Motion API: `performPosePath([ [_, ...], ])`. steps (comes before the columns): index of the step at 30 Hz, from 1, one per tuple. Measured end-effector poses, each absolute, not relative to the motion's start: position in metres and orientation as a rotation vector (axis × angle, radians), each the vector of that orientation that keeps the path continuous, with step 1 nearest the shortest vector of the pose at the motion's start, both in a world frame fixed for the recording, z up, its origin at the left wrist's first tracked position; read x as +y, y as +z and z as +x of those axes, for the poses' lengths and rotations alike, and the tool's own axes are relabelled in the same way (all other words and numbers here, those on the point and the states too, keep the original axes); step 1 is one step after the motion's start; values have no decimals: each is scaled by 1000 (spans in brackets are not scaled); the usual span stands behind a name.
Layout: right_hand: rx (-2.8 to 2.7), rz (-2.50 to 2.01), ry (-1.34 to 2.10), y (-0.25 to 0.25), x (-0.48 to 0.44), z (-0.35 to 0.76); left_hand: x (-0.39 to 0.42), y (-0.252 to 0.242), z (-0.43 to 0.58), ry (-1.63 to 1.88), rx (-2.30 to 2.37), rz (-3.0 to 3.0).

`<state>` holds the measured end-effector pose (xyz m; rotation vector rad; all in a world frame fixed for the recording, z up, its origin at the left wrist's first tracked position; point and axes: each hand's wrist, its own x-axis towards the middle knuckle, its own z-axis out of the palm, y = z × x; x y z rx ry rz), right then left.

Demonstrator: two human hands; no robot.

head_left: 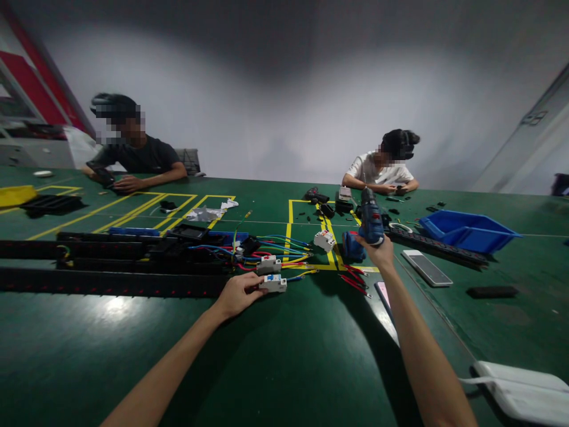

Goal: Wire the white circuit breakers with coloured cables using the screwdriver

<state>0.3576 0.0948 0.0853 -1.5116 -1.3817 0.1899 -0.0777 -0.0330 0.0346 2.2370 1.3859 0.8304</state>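
My left hand (239, 293) grips a small white circuit breaker (274, 284) with a blue switch, low over the green table. Behind that one is a second circuit breaker (268, 264) with a red mark. Farther right sits another white breaker (324, 240). Blue, green, yellow and red wires (288, 244) fan out from the long black housings (111, 280) on the left. My right hand (377, 249) is wrapped round the handle of a blue cordless drill (371, 216), held upright with its bit pointing up and away from me.
Short red wires (354, 281) and phones (427, 268) lie near my right arm. A blue bin (469, 230) stands at the right, beside a black strip (440, 248). A white power device (527, 391) is at the near right. Two people (146, 154) sit across the table.
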Motion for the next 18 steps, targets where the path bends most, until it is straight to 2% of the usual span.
performPosePath([
  [18,-1439,-1573,179,64,113,356,-33,34,-77,842,1381,2257],
])
